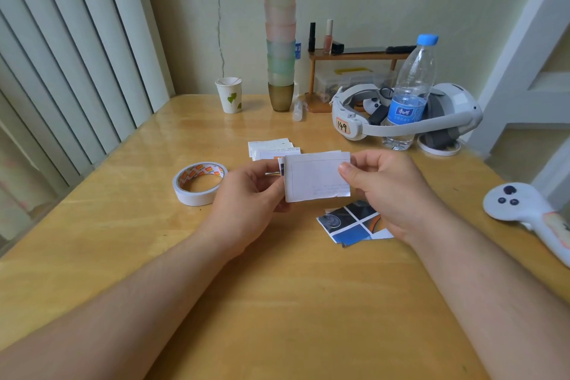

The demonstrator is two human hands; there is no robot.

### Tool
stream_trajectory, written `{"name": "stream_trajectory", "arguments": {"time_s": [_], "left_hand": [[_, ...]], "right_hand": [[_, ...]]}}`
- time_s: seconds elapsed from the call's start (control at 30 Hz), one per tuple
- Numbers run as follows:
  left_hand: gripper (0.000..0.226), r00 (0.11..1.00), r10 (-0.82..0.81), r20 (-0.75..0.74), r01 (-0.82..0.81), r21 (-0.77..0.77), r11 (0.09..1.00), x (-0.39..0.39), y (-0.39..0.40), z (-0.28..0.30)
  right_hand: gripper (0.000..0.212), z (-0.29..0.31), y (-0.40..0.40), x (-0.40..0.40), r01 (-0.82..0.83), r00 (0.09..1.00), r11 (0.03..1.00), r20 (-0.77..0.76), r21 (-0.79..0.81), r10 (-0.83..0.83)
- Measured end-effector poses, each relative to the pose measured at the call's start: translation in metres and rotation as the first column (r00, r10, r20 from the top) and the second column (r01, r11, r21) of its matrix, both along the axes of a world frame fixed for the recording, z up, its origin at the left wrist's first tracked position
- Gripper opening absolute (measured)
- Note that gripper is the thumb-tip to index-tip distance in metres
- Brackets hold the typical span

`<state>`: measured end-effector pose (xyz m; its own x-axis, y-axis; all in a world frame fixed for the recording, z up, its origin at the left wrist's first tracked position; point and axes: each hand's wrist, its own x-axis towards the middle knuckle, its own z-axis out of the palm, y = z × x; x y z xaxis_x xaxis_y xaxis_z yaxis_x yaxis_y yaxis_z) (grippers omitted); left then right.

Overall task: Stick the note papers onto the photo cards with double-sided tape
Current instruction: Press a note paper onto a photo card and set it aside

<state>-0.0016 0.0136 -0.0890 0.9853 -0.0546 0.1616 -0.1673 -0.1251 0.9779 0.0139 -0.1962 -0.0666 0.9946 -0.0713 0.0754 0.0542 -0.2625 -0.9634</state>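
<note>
Both hands, left and right, pinch a white note paper; it hides a photo card behind, only an edge showing.

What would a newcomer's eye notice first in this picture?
First, the white note paper held up at the centre, the left hand and the right hand each pinching one side. Next, the roll of double-sided tape lying on the table left of the hands. Then the tall stack of coloured cups by the far wall.
</note>
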Motion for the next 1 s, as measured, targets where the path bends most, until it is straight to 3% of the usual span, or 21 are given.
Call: {"name": "stream_trajectory", "arguments": {"time_s": [0.4,0.67,1.0], "left_hand": [[0.025,0.998,-0.049,0.028,0.049,0.018,0.999,-0.0024,-0.0017,0.0011],[0.06,0.999,-0.05,-0.007,0.049,-0.087,0.995,-0.0048,-0.0022,0.0062],[0.027,0.999,-0.001,0.042,0.002,-0.027,1.0,-0.0016,-0.0019,0.0001]], "right_hand": [[0.003,0.0044,0.0007,-0.0015,0.071,0.997,0.996,-0.026,0.048,-0.069],[0.009,0.0042,0.0036,-0.0034,0.089,0.996,0.995,0.008,0.038,-0.089],[0.01,0.0043,0.006,-0.0067,0.065,0.998,0.997,0.01,0.04,-0.066]]}}
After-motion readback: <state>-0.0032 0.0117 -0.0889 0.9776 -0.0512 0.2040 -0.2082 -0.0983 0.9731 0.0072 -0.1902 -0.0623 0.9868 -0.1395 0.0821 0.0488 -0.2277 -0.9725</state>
